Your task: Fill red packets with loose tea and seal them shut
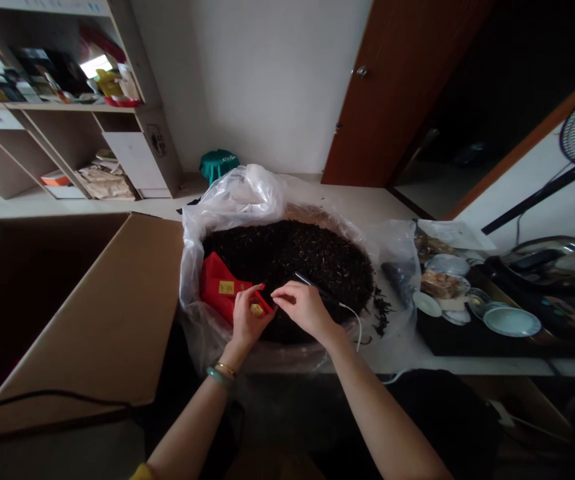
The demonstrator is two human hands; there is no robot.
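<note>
My left hand (248, 319) is closed on a small red packet (268, 307) with a yellow label, held over a heap of dark loose leaves that look like tea (312, 250). My right hand (303, 305) is pinched close to the packet's right edge; whatever its fingertips hold is too small to make out. Just left of my hands, other red packaging (212, 275) with a gold label rests on the leaves. A dark, slim device like a phone (307, 279), with a white cable (357, 321), lies partly hidden behind my right hand.
Clear plastic sheeting (195, 233) lines the heap's container. An open cardboard box (102, 293) stands at left. To the right, a dark tray (447, 343) bears a pale bowl (511, 320) and several dishes. Behind are a green-covered bin (219, 165) and a wooden door (367, 120).
</note>
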